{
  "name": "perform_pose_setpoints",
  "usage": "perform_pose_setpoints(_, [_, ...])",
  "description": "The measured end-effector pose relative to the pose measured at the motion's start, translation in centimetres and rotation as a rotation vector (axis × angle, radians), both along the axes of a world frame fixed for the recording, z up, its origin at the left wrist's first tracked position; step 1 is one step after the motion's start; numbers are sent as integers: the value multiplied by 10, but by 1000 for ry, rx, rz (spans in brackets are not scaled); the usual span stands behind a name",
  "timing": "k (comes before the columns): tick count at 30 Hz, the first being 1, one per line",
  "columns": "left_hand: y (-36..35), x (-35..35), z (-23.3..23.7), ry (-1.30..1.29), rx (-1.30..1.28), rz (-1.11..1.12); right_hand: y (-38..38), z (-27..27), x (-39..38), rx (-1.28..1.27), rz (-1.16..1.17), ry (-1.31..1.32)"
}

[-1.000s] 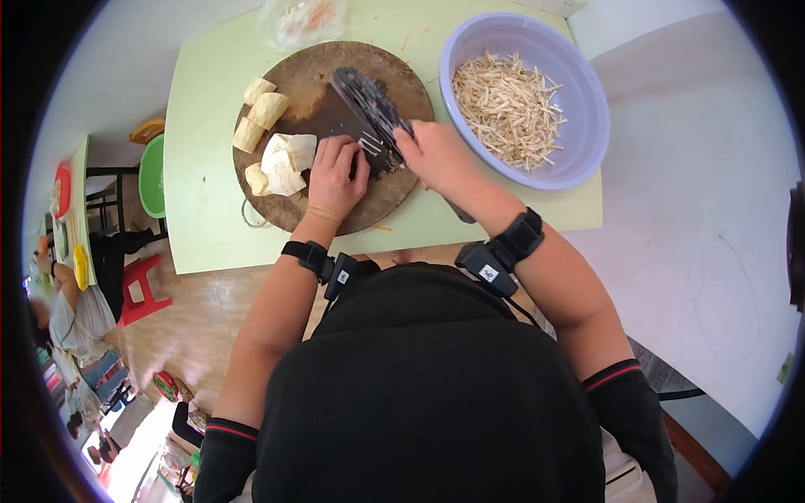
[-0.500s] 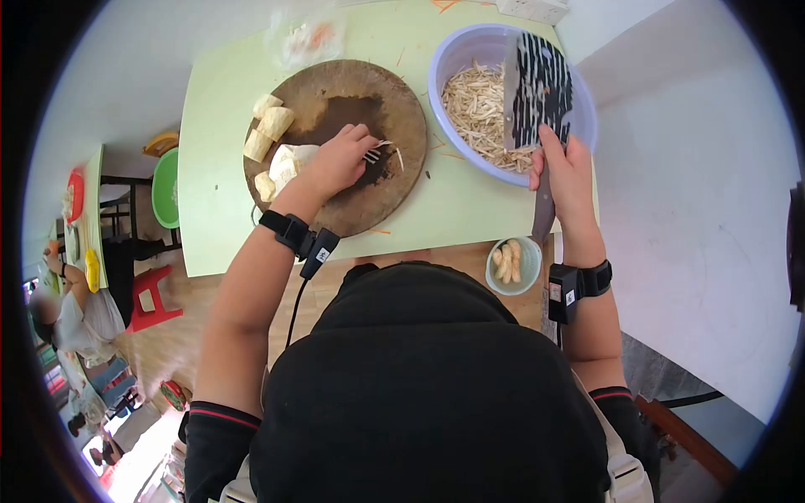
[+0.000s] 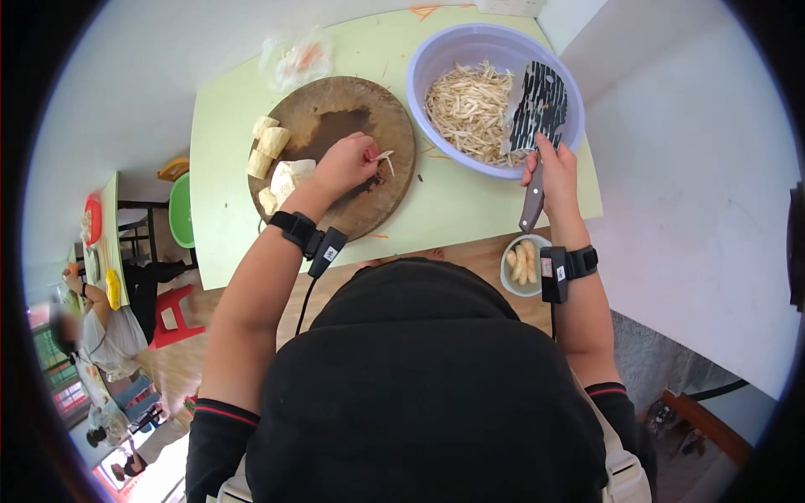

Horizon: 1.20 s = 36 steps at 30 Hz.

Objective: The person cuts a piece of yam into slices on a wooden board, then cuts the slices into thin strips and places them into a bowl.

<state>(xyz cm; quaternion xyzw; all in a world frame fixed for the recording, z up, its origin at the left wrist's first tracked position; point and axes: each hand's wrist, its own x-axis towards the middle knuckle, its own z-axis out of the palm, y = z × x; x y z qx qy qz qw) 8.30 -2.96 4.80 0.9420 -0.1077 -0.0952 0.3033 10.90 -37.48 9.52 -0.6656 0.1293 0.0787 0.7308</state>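
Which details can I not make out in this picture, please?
All in head view:
Bottom of the basin: mostly covered by shreds.
Palm of the left hand: hidden behind its back.
Exact contents of the bag: blurred through its plastic.
Top of the white box: cut off by the picture edge.

Broad cleaver (image 3: 538, 109) held out over the lilac basin (image 3: 417, 101), dark blade face streaked with pale slivers, brown handle gripped in the right hand (image 3: 556, 172) and pointing back across the near rim! Inside, pale shreds (image 3: 470, 109) heap loosely to the left of the blade. And over on the round wooden board (image 3: 381, 105), a few thin strips (image 3: 388, 159) poke from the left hand's (image 3: 352, 161) pinched fingertips, ends splayed.
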Motion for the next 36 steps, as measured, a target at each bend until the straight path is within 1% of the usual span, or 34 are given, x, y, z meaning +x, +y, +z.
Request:
perform_pose_setpoints(2, [-14,-2,-1,-20,-27,6,0,0,1,12,1,8])
perform_pose_setpoints(4, [-26,-6,-2,-176,80,-3,-1,-1,2,22,1,17])
perform_pose_setpoints(8, [-33,-5,-11,-177,103,26,-2,-3,3,37,12,36])
perform_pose_setpoints(10, [-38,-5,-12,-139,95,127,0,-1,2,59,-13,51])
perform_pose_setpoints(14, [-46,-5,-20,-112,157,173,-2,-4,3,85,-4,48])
perform_pose_setpoints(17, [-43,-5,-23,-165,157,186,-3,-4,4,86,5,56])
perform_pose_setpoints(19, [-30,-2,-26,-29,21,251,-3,-6,4,103,12,49])
perform_pose_setpoints(20, [-19,0,-26,-29,24,248,-3,-7,4,106,9,49])
perform_pose_setpoints(22, [2,9,-21,42,-273,405,-3,-6,4,90,24,50])
perform_pose_setpoints(23, [12,15,-16,19,-439,447,-3,-7,3,95,17,51])
perform_pose_setpoints(24, [16,21,2,-1,-606,489,-3,-7,3,97,19,45])
perform_pose_setpoints(26, [0,37,54,-177,-620,519,-3,-6,3,97,17,41])
perform_pose_setpoints(27, [-14,42,76,-171,-621,518,-3,-6,2,96,17,48])
perform_pose_setpoints(28, [-30,48,96,-199,-587,395,-3,-5,2,94,18,52])
perform_pose_setpoints(29, [-46,54,104,-229,-555,271,-3,-4,2,88,15,48])
perform_pose_setpoints(30, [-61,59,101,-234,-562,269,-3,-4,2,83,15,52])
perform_pose_setpoints(32, [-82,65,87,-227,-405,9,-3,-3,2,76,19,54])
perform_pose_setpoints(33, [-82,65,83,-230,-405,13,-3,-3,2,80,13,60])
perform_pose_setpoints(35, [-79,63,75,-154,-508,69,-2,-4,3,87,14,70])
perform_pose_setpoints(36, [-72,59,71,-151,-506,76,-2,-4,3,94,-3,74])
